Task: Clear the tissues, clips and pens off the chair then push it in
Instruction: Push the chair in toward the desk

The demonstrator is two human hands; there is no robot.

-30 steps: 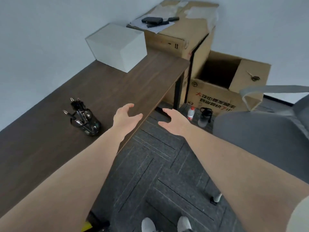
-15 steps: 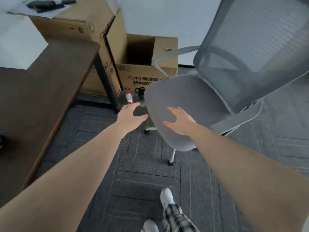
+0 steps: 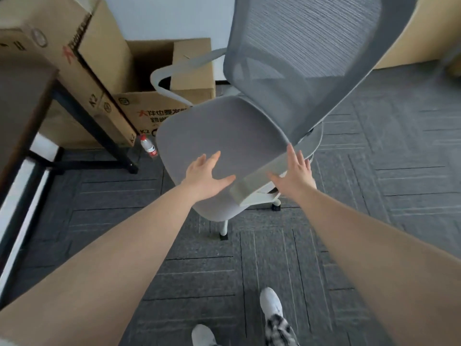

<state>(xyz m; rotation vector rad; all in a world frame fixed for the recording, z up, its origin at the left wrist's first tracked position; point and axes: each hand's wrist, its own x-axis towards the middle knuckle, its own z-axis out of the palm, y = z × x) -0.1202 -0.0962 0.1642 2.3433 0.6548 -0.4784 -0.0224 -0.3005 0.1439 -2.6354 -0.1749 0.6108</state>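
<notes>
Over the near edge of the grey chair (image 3: 224, 136), both bare arms reach forward and down. Left hand (image 3: 208, 177) spread flat, fingers apart and thumb out to the side, palm down over the front part of the seat pad; whether it presses on the fabric or hangs just above it cannot be told. It holds nothing. Right hand (image 3: 295, 172) likewise open, fingers splayed and pointing away, empty, sitting at the near armrest (image 3: 259, 178), its thumb side just beside or touching the pad of that rest. Seat is a smooth, rounded slab in pale grey cloth, bare on top. Backrest (image 3: 304, 56) is darker grey mesh with fine horizontal ribbing, curved and tall, tilted back. Armrests are light grey-white plastic loops; the far one (image 3: 169, 78) arcs in front of an open cardboard box (image 3: 174, 101) with red print. White legs end in black castors on dark grey carpet tile (image 3: 386, 191) with thin line patterns. Left of the chair, a dark wood desk (image 3: 17, 101) corner on black metal legs, a taller carton (image 3: 74, 46) behind it. Small clear bottle (image 3: 149, 146), red label, stands on the floor between desk leg and seat. White shoes (image 3: 270, 304) at the bottom edge.
</notes>
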